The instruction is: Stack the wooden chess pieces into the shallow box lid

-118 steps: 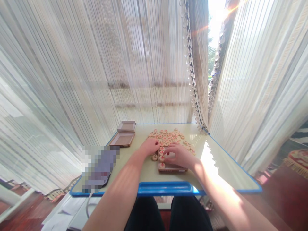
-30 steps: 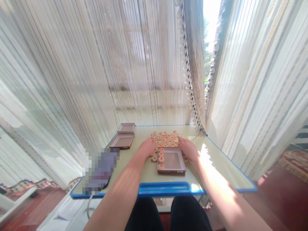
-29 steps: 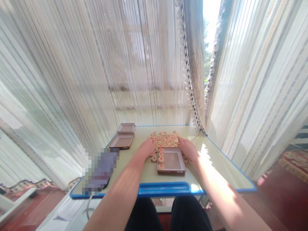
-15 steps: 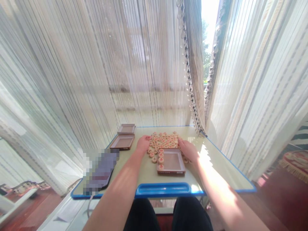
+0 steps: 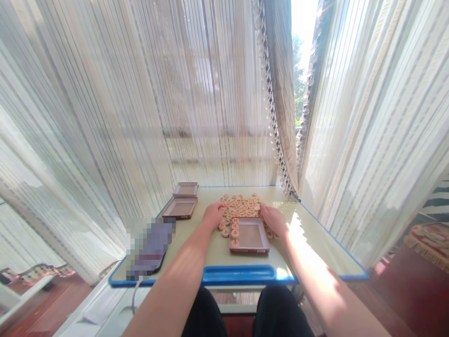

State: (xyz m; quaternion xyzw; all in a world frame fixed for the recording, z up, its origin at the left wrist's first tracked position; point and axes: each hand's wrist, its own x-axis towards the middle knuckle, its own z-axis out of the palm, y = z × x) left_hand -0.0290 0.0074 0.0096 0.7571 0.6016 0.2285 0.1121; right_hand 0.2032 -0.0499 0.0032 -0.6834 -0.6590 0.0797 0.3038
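A pile of round wooden chess pieces point(image 5: 240, 206) with red marks lies in the middle of the pale table point(image 5: 315, 243). In front of it stands a brown wooden tray point(image 5: 250, 236) with three pieces in a column along its left side. My left hand point(image 5: 212, 216) rests on the pile's left edge, fingers curled onto the pieces. At the pile's right edge, beside the tray's far right corner, my right hand point(image 5: 274, 220) lies with its fingers bent over pieces. What either hand holds is hidden.
Two more brown trays point(image 5: 182, 208) point(image 5: 185, 189) lie at the table's far left. A dark blurred object point(image 5: 150, 245) sits at the near left corner. A blue handle point(image 5: 238, 274) edges the table front. Sheer curtains point(image 5: 140, 117) hang close around the table.
Both hands left the tray and went to the two sides of the pile. In the last half second my left hand slid back a little toward the tray along the pile's left edge.
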